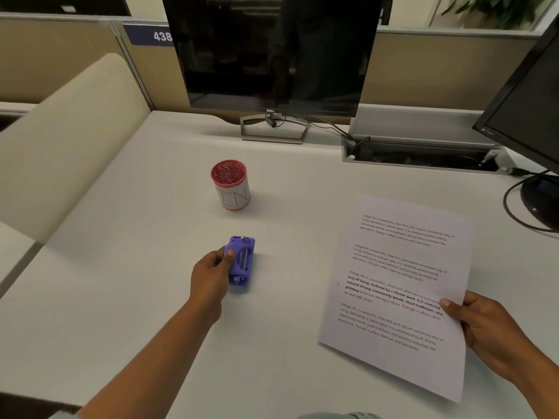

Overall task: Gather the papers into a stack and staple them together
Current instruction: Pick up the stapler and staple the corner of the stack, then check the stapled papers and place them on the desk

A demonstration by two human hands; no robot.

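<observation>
A small purple stapler (pixel 241 261) lies on the white desk (pixel 136 282) near the middle. My left hand (pixel 211 275) grips its left side, thumb on top. On the right, printed papers (pixel 396 291) with several paragraphs of text are held as one stack, tilted over the desk. My right hand (pixel 487 331) pinches their right edge, thumb on the top sheet. How many sheets there are cannot be told.
A red cup (pixel 231 184) with a white label stands behind the stapler. A dark monitor (pixel 272 52) on a stand sits at the back. A second monitor (pixel 526 116) with cables is at the right, beside an open cable tray (pixel 423 152). A beige partition (pixel 69 140) bounds the left.
</observation>
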